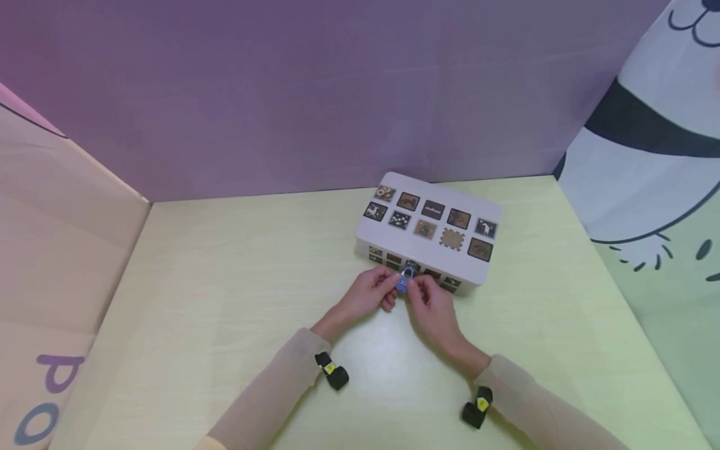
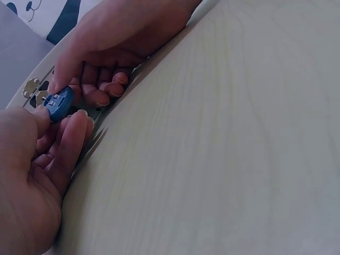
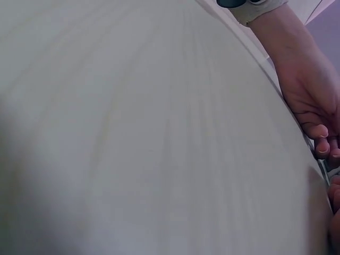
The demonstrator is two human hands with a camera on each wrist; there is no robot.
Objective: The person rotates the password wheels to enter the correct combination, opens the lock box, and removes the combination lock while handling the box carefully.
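A small blue padlock (image 1: 402, 283) with number dials is held between both hands at the front of a white tin box (image 1: 432, 210). The box has small square pictures on its lid and side. My left hand (image 1: 368, 291) pinches the padlock from the left with thumb and fingers. From the other side, my right hand (image 1: 436, 310) pinches it too. In the left wrist view, a metal latch (image 2: 33, 89) shows on the box beside the padlock (image 2: 60, 104). Whether the shackle passes through the latch, I cannot tell. The right wrist view hides the padlock.
The pale wooden table (image 1: 236, 281) carries the box near its back edge. A purple panel (image 1: 337, 94) rises behind it. Printed panels stand at the left (image 1: 62, 237) and right (image 1: 658, 187). Each sleeve has a black wrist camera strapped on.
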